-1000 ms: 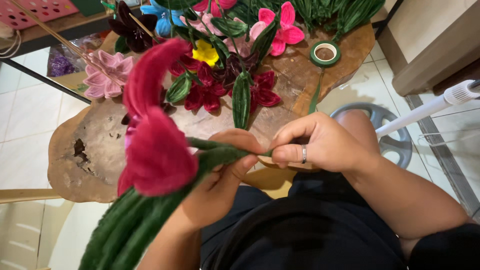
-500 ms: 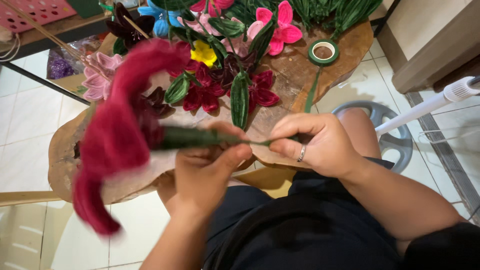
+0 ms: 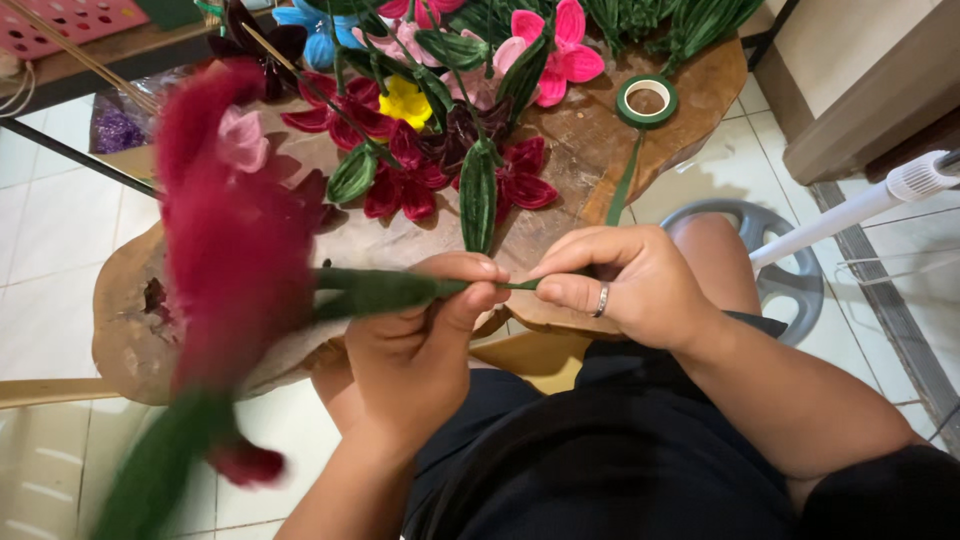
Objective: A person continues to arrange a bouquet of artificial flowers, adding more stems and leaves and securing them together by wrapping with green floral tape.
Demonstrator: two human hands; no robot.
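the left hand (image 3: 425, 345) is closing thumb and fingers around the green stem (image 3: 385, 292) of a big crimson fuzzy flower (image 3: 235, 250), which is blurring out toward nine o'clock. the right hand (image 3: 625, 285), at three o'clock of the left and wearing a ring, is pinching the thin tip of that stem between thumb and forefinger, almost fully shut. it looks like the stem-wrapping step is in hand: the two hands are twisting or smoothing the green covering down the wire. the next move probably calls for a steady grip from the left hand while the right is working along the tip. farther out at twelve o'clock, a wooden slab table (image 3: 600, 170) is carrying a heap of made flowers (image 3: 450, 150), red, pink, yellow and blue. a roll of green tape (image 3: 646, 100) is lying at one o'clock beyond them.
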